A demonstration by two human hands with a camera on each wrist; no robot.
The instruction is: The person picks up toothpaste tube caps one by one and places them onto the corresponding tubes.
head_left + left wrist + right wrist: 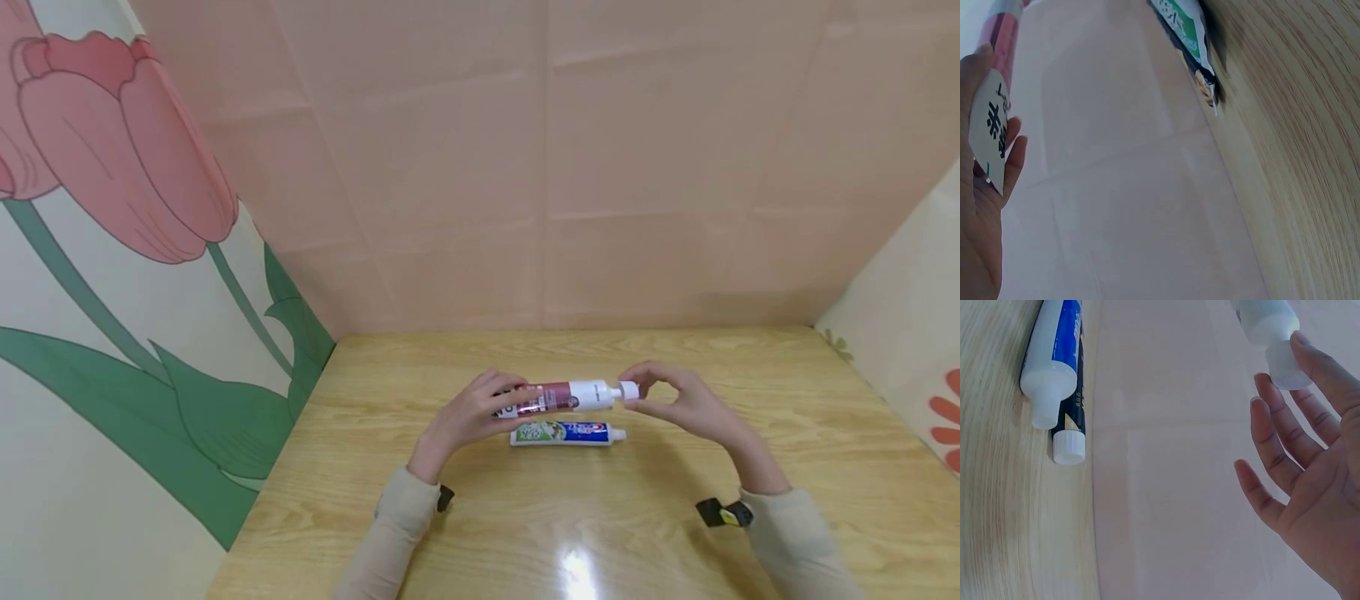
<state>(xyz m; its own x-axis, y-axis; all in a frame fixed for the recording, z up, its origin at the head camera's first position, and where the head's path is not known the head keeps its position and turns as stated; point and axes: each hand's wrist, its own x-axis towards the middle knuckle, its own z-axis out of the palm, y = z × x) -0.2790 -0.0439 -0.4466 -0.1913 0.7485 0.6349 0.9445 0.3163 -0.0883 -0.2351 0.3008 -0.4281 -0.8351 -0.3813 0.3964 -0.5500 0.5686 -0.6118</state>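
Observation:
My left hand [467, 414] grips a pink-and-white toothpaste tube [555, 397] by its flat end, holding it level above the table. In the left wrist view, the tube's white end [990, 119] with dark lettering lies between thumb and fingers. The thumb and fingertips of my right hand [693, 406] pinch the white cap [628, 390] at the tube's nozzle. Its other fingers spread loosely in the right wrist view. Just below the held tube, a blue-and-green toothpaste tube [566, 432] lies on the table, its white cap [1046, 411] pointing right.
Beside the blue-and-green tube lies a dark tube [1072, 419] with a white cap, hidden behind the held tube in the head view. The wood-grain table [525, 525] meets a pink wall covering [540, 167] at the back. Flower-printed panels [112, 292] stand at both sides.

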